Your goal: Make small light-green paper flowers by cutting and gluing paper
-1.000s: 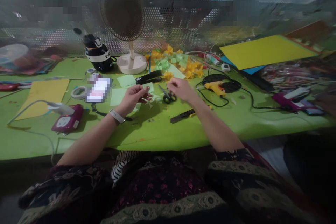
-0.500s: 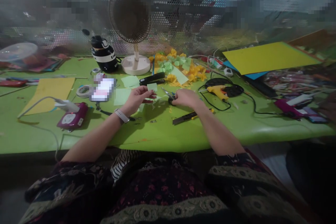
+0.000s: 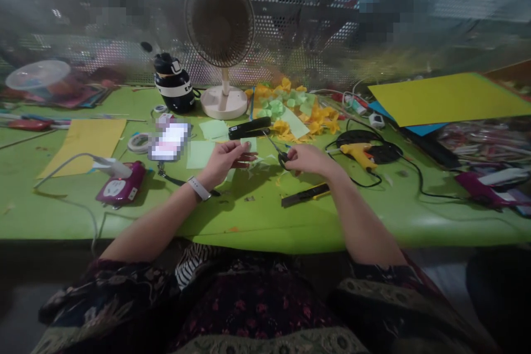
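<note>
My left hand (image 3: pixel 226 159) pinches a small pale green paper square (image 3: pixel 249 144) and holds it just above the green table (image 3: pixel 249 210). A white watch sits on that wrist. My right hand (image 3: pixel 307 158) is closed round the black handles of a pair of scissors (image 3: pixel 277 150), whose blades point up and left toward the paper. Small paper scraps lie on the table between the two hands.
A black stapler (image 3: pixel 250 128), green paper squares (image 3: pixel 206 141), a heap of yellow and green paper flowers (image 3: pixel 298 110), a desk fan (image 3: pixel 222 44) and a black bottle (image 3: pixel 174 84) stand behind. A yellow glue gun (image 3: pixel 362 153), a utility knife (image 3: pixel 305 194), tape (image 3: pixel 138 142) and a pink device (image 3: pixel 120 189) lie around.
My right hand dropped onto the scissors lying on the table, closed round their handles and lifted them toward the paper. My left hand kept holding the green square.
</note>
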A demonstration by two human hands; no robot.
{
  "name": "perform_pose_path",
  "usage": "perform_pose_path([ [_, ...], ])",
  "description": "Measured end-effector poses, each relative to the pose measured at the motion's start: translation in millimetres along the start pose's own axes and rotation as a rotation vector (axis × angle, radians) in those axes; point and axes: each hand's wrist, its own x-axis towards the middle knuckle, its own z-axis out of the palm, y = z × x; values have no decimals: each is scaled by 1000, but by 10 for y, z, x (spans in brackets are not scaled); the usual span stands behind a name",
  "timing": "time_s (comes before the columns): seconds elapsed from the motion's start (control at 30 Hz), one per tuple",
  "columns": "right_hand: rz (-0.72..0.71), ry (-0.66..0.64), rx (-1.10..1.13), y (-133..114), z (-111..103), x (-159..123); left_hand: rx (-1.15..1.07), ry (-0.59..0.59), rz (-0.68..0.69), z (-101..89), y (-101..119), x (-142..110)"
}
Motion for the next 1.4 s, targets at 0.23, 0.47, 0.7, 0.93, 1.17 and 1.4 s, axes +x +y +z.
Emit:
perform_pose_path([
  [0.23, 19, -71, 552, -56, 46, -23, -23, -12, -26, -21, -49, -1],
  [0.47, -39, 12, 919, -187, 205, -12, -62, 23, -43, -16, -65, -6],
  [0.7, -134, 131, 1140, -308, 432, -54, -32, 27, 49, 50, -73, -40],
  [0.93, -281, 213, 1143, -391, 545, -94, -21, 39, 142, 89, -125, -29],
  [1.17, -306, 240, 1062, -419, 566, -106, 2, 40, 186, 120, -187, -38],
  [1.4, -305, 231, 1013, -381, 544, -103, 3, 25, 170, 108, -227, -34],
])
